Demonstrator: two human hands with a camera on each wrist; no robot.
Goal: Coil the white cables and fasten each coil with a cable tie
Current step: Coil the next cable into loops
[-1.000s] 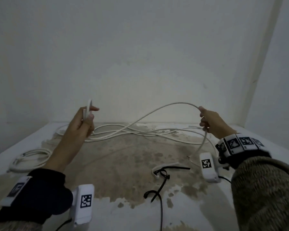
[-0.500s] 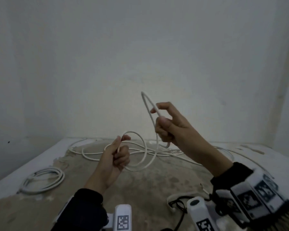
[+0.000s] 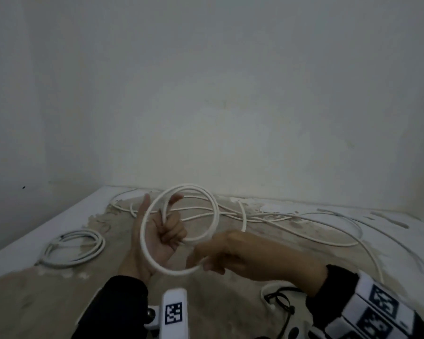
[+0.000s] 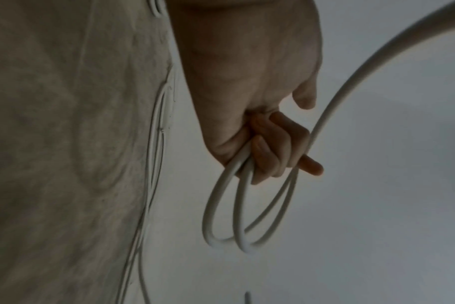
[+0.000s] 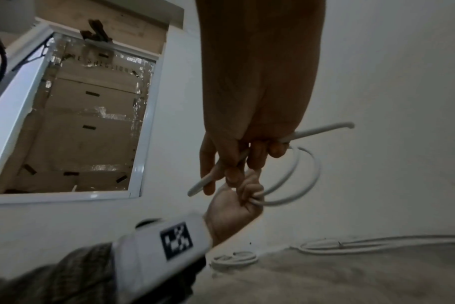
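Winding the white cable (image 3: 181, 231) into loops above the middle of the worn tabletop (image 3: 59, 289), I judge it light but springy, stiff enough to hold a round shape and to spring open if I let go, so the place to hold it is where the turns cross, with the free run fed in close to that point. Far to the left a finished-looking coil (image 3: 74, 248) lies flat on the table; I cannot tell whether it is tied. My left hand (image 3: 162, 238) is raised with its fingers curled round the gathered turns, thumb up. Just right of it, my right hand (image 3: 233, 253) pinches the newest loop at its lower edge, fingers narrowly closed on the cable. The rest of the cable trails off to the right across the far side of the table, and black cable ties (image 3: 282, 302) lie near me, below my right wrist.
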